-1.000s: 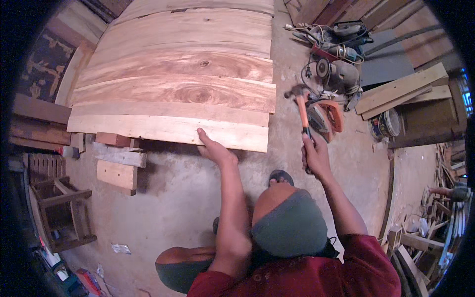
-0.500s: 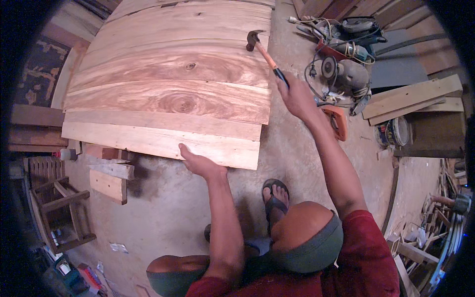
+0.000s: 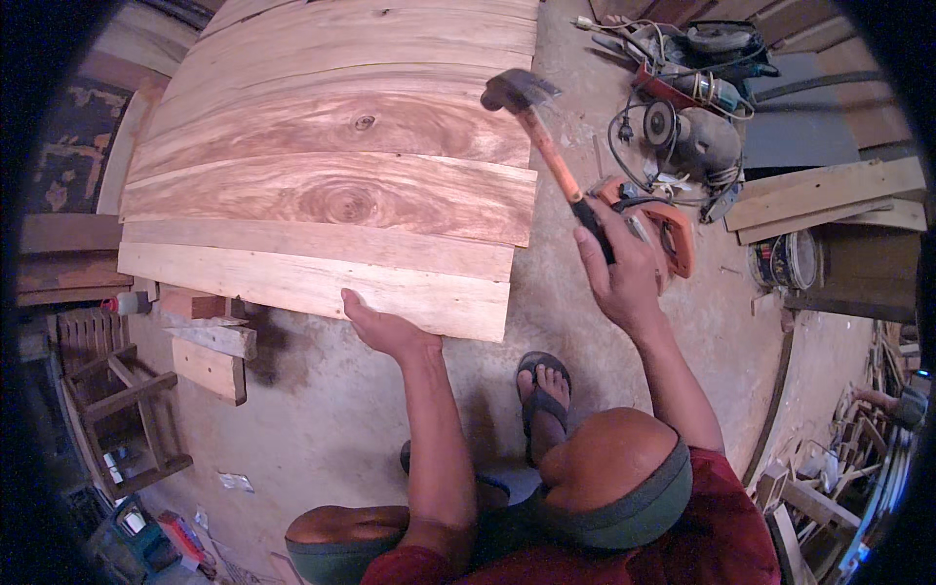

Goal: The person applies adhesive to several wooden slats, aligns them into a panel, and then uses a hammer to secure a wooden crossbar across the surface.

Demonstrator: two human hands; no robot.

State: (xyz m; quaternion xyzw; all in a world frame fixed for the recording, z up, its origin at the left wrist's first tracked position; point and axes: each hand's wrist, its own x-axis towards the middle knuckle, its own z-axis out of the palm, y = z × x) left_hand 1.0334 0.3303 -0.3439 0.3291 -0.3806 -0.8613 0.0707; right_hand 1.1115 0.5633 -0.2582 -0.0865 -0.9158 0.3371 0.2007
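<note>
A claw hammer [image 3: 552, 151] with a dark head and an orange-and-black handle is in my right hand [image 3: 624, 268], fingers wrapped round its grip. Its head is raised over the right edge of a wide wooden panel [image 3: 224, 151] made of several planks laid side by side, two with large knots. My left hand [image 3: 392, 327] grips the nearest pale plank [image 3: 322, 278] at its front edge. The thumb lies on top, and the fingers are hidden underneath.
To the right on the floor lie an orange-handled saw [image 3: 673, 234], a bench grinder [image 3: 697, 136] and corded power tools [image 3: 717, 83]. Loose boards [image 3: 824, 195] and a paint bucket [image 3: 785, 261] stand farther right. Wood blocks [image 3: 210, 366] and a wooden chair [image 3: 122, 400] are at left.
My right hand has drawn back toward me and to the right, lifting the hammer off the panel's edge. My left hand still grips the front plank, shifted slightly in view.
</note>
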